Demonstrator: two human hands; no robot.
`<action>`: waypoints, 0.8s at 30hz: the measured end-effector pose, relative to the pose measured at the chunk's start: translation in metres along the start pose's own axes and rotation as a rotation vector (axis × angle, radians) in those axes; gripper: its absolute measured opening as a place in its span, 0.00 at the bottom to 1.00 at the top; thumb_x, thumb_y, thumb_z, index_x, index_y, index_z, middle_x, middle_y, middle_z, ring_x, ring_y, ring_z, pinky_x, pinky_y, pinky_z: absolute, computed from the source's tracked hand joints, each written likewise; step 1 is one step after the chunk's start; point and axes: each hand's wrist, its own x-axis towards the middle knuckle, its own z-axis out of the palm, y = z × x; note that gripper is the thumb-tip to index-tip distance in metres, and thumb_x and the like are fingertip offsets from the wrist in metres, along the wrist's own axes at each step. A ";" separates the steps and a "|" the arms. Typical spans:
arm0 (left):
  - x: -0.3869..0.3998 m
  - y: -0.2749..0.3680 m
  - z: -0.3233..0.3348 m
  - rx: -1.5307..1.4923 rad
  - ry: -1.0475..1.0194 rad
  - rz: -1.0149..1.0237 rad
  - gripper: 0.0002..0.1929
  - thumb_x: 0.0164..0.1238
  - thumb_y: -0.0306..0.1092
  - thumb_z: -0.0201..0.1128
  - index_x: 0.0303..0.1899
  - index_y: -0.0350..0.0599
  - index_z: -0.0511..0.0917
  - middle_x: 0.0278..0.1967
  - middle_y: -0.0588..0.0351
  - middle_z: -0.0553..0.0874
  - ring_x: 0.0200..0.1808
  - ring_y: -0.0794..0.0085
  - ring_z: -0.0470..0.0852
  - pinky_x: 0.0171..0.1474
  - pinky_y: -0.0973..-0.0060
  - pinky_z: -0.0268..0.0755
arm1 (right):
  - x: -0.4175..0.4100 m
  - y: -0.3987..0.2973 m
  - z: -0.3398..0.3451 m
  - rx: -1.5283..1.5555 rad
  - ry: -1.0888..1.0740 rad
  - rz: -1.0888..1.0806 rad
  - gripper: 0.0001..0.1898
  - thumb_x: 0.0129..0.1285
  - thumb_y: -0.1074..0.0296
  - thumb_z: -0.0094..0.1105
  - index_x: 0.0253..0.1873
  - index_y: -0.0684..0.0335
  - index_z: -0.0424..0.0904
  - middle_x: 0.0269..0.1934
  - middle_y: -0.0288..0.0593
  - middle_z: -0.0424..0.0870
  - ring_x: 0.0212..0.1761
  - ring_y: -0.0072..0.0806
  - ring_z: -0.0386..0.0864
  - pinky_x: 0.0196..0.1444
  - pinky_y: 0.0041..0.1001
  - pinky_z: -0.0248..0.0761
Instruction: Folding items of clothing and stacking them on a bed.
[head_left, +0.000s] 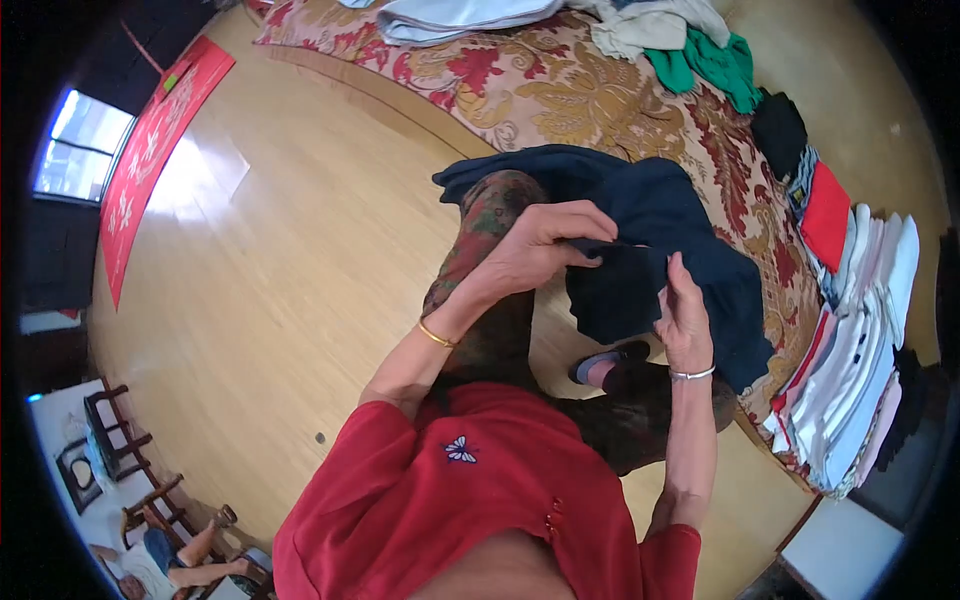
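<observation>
A dark navy garment (660, 195) is spread over my knees and the edge of the patterned bed cover. Between my hands hangs a small dark piece of cloth (615, 292); whether it belongs to the garment I cannot tell. My left hand (544, 244), with a gold bangle at the wrist, pinches its upper left edge between thumb and fingers. On the other side, my right hand (684, 311), wearing a silver bangle, holds its right edge with the thumb up. The fingers of this hand are partly hidden behind the cloth.
The bed cover (600, 82) carries a pale folded cloth (465, 19), green clothing (712, 64), a black bundle (780, 135), a red folded item (825, 217) and a stack of folded clothes (847, 375). A red sheet (154, 165) lies at the left. A person (161, 562) is at the lower left, beside wooden chairs.
</observation>
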 end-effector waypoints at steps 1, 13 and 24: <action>-0.001 0.000 0.000 -0.004 -0.011 -0.004 0.16 0.42 0.10 0.63 0.37 0.34 0.79 0.40 0.54 0.82 0.45 0.70 0.80 0.49 0.77 0.71 | -0.002 -0.002 0.003 0.028 0.032 0.000 0.17 0.68 0.65 0.52 0.53 0.74 0.73 0.46 0.47 0.82 0.46 0.27 0.80 0.52 0.22 0.72; 0.004 -0.005 0.011 0.060 0.102 0.030 0.12 0.46 0.14 0.64 0.35 0.36 0.80 0.39 0.55 0.82 0.42 0.71 0.80 0.47 0.79 0.70 | -0.004 0.018 0.017 -0.236 0.049 -0.152 0.14 0.62 0.75 0.51 0.52 0.70 0.76 0.46 0.42 0.82 0.46 0.25 0.80 0.54 0.21 0.70; 0.005 0.009 0.005 0.151 0.242 0.086 0.12 0.47 0.14 0.63 0.35 0.38 0.81 0.37 0.56 0.83 0.42 0.72 0.80 0.47 0.79 0.71 | -0.009 -0.031 0.018 -0.710 0.483 -0.725 0.12 0.64 0.77 0.46 0.45 0.69 0.81 0.39 0.41 0.83 0.40 0.24 0.80 0.45 0.23 0.73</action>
